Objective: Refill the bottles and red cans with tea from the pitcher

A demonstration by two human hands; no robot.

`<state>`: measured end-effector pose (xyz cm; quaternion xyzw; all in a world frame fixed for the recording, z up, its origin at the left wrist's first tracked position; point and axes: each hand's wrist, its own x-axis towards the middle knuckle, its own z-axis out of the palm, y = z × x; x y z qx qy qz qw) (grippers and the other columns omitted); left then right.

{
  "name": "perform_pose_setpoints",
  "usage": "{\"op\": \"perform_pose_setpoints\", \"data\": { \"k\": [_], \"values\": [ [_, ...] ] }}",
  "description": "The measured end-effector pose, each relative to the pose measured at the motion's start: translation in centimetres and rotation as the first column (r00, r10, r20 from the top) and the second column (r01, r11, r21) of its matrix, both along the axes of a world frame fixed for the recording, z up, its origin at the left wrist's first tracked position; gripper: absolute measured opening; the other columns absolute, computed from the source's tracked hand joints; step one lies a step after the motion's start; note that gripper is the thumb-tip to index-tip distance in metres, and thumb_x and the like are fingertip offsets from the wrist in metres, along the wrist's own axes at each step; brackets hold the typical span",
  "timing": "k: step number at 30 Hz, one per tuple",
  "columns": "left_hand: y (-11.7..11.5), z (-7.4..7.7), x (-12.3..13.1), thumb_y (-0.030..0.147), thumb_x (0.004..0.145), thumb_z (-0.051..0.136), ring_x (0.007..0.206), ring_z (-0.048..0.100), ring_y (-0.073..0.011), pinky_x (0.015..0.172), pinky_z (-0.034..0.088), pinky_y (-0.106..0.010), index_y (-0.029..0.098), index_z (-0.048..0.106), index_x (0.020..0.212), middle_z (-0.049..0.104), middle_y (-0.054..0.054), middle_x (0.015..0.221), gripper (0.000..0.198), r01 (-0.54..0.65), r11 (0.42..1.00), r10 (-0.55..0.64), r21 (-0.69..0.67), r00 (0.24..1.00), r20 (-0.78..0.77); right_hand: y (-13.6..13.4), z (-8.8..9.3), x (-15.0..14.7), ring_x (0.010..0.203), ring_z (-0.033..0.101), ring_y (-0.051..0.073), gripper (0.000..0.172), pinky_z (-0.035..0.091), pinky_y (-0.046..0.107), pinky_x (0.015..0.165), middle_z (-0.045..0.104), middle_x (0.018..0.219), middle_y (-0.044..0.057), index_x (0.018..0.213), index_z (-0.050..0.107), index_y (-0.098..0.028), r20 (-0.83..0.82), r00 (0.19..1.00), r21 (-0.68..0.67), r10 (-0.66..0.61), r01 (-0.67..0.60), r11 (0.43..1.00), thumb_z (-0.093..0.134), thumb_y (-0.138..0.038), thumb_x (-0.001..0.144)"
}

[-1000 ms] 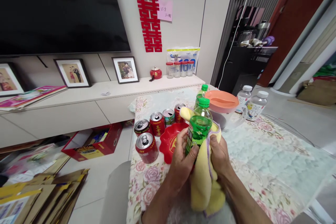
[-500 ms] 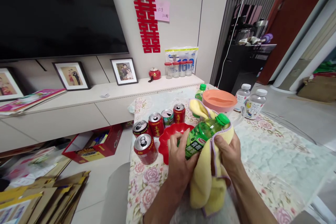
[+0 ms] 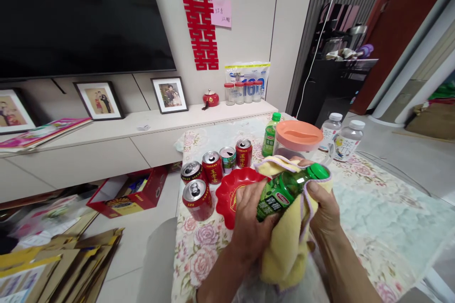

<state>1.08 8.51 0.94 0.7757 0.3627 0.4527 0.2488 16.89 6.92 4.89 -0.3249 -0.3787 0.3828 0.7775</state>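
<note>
A green plastic drink bottle (image 3: 277, 195) lies tilted between my hands, its green cap toward the right. My left hand (image 3: 249, 210) is wrapped round its lower end. Near the cap, my right hand (image 3: 324, 203) grips a yellow cloth (image 3: 286, 246) with purple edging, pressed against the bottle's neck. The cloth hangs below the bottle, and part of it shows behind the neck. Just left of my left hand is a red scalloped plate (image 3: 223, 194). Behind the bottle stands a clear pitcher with an orange lid (image 3: 299, 133).
Several drink cans (image 3: 198, 201) stand left of the plate on the flowered tablecloth (image 3: 204, 255). A second green bottle (image 3: 269, 137) stands beside the pitcher. Two white-capped bottles (image 3: 346, 142) are at the right. Flattened cardboard (image 3: 81, 265) and a red box (image 3: 142, 194) lie on the floor.
The bottle and cloth have shifted right, with both hands. The cloth has dropped lower behind the bottle, so more of the plate and the standing green bottle shows.
</note>
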Motion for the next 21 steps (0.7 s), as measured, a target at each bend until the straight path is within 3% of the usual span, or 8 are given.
{"op": "perform_pose_setpoints", "data": {
  "k": [6, 11, 17, 21],
  "values": [
    [-0.1, -0.9, 0.0, 0.031, 0.095, 0.062, 0.124, 0.057, -0.0318, 0.108, 0.043, -0.048, 0.019, 0.051, 0.146, 0.066, -0.013, 0.136, 0.054, -0.202, 0.957, 0.210, 0.207, 0.977, -0.017, 0.5, -2.0, -1.3, 0.104, 0.071, 0.030, 0.066, 0.057, 0.044, 0.095, 0.074, 0.116, 0.010, 0.138, 0.061, -0.021, 0.071, 0.981, -0.073, -0.178, 0.183, 0.980, 0.079, -0.049, 0.081],
    [-0.1, -1.0, 0.0, 0.031, 0.094, 0.062, 0.125, 0.057, -0.0318, 0.109, 0.043, -0.049, 0.019, 0.051, 0.147, 0.066, -0.013, 0.137, 0.055, -0.209, 0.967, 0.213, 0.149, 0.977, -0.013, 0.6, -2.2, -1.8, 0.108, 0.071, 0.031, 0.075, 0.056, 0.045, 0.100, 0.073, 0.118, 0.011, 0.136, 0.060, -0.018, 0.152, 0.970, -0.118, -0.188, 0.206, 0.971, 0.085, -0.052, 0.074],
    [-0.2, -0.8, 0.4, 0.030, 0.093, 0.063, 0.123, 0.059, -0.0317, 0.108, 0.047, -0.050, 0.021, 0.059, 0.142, 0.068, -0.012, 0.135, 0.050, -0.243, 0.966, 0.249, -0.087, 0.966, 0.073, 1.1, -2.2, -2.4, 0.117, 0.068, 0.030, 0.084, 0.056, 0.042, 0.101, 0.069, 0.132, 0.014, 0.138, 0.054, -0.019, 0.195, 0.979, -0.160, -0.065, 0.097, 0.982, 0.090, -0.047, 0.068],
    [0.1, -0.9, 0.3, 0.022, 0.092, 0.058, 0.131, 0.057, -0.0303, 0.113, 0.045, -0.050, 0.023, 0.055, 0.145, 0.065, -0.012, 0.141, 0.053, -0.231, 0.957, 0.261, -0.174, 0.950, 0.172, 1.2, -2.5, -3.0, 0.110, 0.071, 0.030, 0.077, 0.057, 0.043, 0.098, 0.072, 0.125, 0.013, 0.130, 0.055, -0.019, 0.225, 0.964, -0.214, 0.141, -0.092, 0.973, 0.091, -0.045, 0.068]
  ]
}}
